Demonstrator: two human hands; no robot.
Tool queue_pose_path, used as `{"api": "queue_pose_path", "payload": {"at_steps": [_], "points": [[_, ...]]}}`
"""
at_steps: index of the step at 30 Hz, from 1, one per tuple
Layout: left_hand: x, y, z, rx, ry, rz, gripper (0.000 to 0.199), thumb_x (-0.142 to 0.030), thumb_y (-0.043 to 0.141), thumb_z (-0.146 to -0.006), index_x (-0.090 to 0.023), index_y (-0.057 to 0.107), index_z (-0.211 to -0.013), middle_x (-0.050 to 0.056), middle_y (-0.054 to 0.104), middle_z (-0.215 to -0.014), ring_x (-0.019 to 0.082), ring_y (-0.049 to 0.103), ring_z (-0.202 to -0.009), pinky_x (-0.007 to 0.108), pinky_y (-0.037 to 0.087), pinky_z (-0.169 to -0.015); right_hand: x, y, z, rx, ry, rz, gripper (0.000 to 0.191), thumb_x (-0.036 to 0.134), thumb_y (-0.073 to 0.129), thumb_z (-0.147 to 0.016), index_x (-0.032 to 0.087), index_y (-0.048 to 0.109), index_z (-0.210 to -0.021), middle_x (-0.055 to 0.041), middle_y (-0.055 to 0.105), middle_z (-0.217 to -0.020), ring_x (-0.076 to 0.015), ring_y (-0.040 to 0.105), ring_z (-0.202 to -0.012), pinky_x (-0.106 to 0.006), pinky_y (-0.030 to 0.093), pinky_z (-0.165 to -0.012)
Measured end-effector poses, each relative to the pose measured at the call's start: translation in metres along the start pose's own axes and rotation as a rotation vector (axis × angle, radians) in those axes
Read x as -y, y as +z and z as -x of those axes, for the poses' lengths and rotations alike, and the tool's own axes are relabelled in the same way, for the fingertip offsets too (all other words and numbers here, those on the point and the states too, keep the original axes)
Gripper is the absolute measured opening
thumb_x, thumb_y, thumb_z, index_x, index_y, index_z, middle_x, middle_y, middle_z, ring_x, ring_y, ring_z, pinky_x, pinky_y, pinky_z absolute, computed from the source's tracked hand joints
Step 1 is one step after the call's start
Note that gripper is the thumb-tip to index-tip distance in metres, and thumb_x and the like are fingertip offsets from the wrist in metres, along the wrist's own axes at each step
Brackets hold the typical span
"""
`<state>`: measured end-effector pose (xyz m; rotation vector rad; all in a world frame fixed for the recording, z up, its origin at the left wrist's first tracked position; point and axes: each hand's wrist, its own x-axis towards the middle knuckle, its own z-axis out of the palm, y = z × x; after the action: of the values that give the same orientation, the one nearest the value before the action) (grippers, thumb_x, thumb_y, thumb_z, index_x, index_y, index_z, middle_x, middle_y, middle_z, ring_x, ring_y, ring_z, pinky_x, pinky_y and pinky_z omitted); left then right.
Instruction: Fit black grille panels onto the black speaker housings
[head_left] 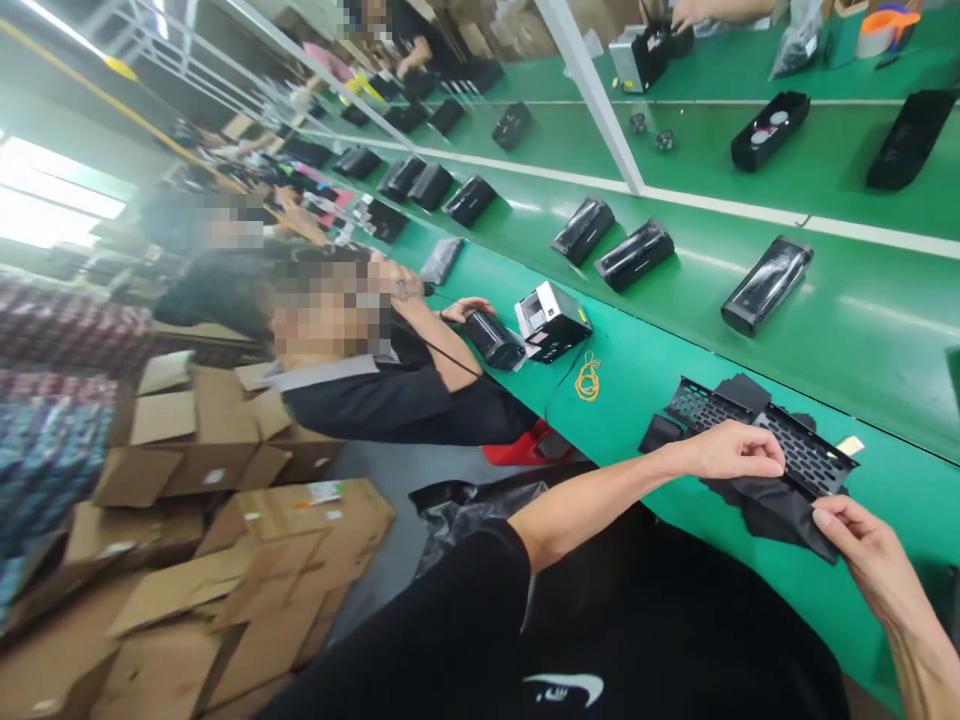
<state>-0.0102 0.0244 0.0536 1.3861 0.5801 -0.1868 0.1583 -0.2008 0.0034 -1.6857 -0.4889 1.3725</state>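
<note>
My left hand [739, 452] is over a black perforated plastic grille [806, 450], its fingers curled together in a pinch. What they hold, if anything, is too small to make out. Between finger and thumb, my right hand [862, 540] grips the edge of a thin black fabric sheet [780, 510], lying along the near side of the grille. A second slotted grille section [701, 402] sits to the left, with more black fabric pieces around and under it. A small pale yellow piece [850, 447] shows at the right end of the grille.
Black speaker-like housings [769, 285] stand along the green conveyor [862, 340] beyond the bench. At my left, a co-worker's hand [466, 308] touches a black cylinder-shaped unit [495, 340] beside a boxy device [553, 320] and yellow cord [588, 378]. Cardboard boxes [300, 540] fill the floor.
</note>
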Motion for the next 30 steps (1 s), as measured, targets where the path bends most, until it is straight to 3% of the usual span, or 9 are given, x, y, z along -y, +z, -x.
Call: {"api": "queue_pose_path", "payload": {"at_steps": [5,11,15,20,24,30], "points": [[0.015,-0.008,-0.003,0.068,0.097,-0.059,0.022,-0.022,0.08,-0.089,-0.016,0.074,-0.11,-0.002,0.068,-0.084,0.01,0.061,-0.078,0.021,0.047,-0.076,0.013,-0.015,0.006,-0.115,-0.081,0.099,0.045,0.069,0.083,-0.075,0.025,0.073,-0.08,-0.0116,0.071,-0.126,-0.0312,0.065,-0.116,-0.033,0.055,-0.088],[0.013,-0.014,-0.004,0.151,0.288,-0.313,0.022,-0.01,0.069,-0.093,-0.019,0.072,-0.112,0.004,0.073,-0.1,0.013,0.064,-0.087,0.024,0.051,-0.086,0.018,-0.026,0.014,-0.125,-0.028,0.222,0.048,0.073,0.084,-0.071,0.027,0.075,-0.083,-0.0112,0.074,-0.122,-0.0343,0.066,-0.117,-0.044,0.052,-0.104],[0.014,-0.016,-0.006,0.172,0.383,-0.44,0.024,-0.006,0.063,-0.095,-0.017,0.072,-0.114,0.006,0.07,-0.1,0.015,0.064,-0.092,0.025,0.05,-0.089,0.018,-0.027,0.017,-0.133,-0.012,0.239,0.048,0.073,0.084,-0.07,0.028,0.074,-0.08,-0.0096,0.074,-0.118,-0.0326,0.067,-0.114,-0.04,0.054,-0.099],[0.018,-0.02,-0.008,0.21,0.359,-0.403,0.004,-0.023,0.074,-0.096,-0.019,0.075,-0.096,0.002,0.066,-0.085,0.013,0.062,-0.08,0.022,0.046,-0.075,0.025,-0.025,0.023,-0.171,0.052,0.183,0.048,0.07,0.09,-0.063,0.027,0.074,-0.077,-0.008,0.075,-0.101,-0.0284,0.069,-0.097,-0.032,0.058,-0.082],[0.017,-0.023,-0.012,0.231,0.325,-0.358,0.016,-0.03,0.081,-0.092,-0.021,0.075,-0.08,-0.001,0.063,-0.074,0.011,0.059,-0.073,0.023,0.041,-0.067,0.028,-0.022,0.023,-0.183,0.088,0.144,0.051,0.069,0.093,-0.058,0.025,0.073,-0.074,-0.0086,0.075,-0.095,-0.028,0.07,-0.088,-0.03,0.058,-0.071],[0.01,-0.03,-0.018,0.269,0.322,-0.294,0.025,-0.036,0.085,-0.086,-0.021,0.072,-0.071,-0.003,0.059,-0.067,0.011,0.054,-0.067,0.026,0.038,-0.066,0.026,-0.033,0.02,-0.142,0.086,0.185,0.049,0.072,0.088,-0.064,0.026,0.079,-0.078,-0.0099,0.078,-0.106,-0.0314,0.071,-0.098,-0.031,0.059,-0.076]]}}
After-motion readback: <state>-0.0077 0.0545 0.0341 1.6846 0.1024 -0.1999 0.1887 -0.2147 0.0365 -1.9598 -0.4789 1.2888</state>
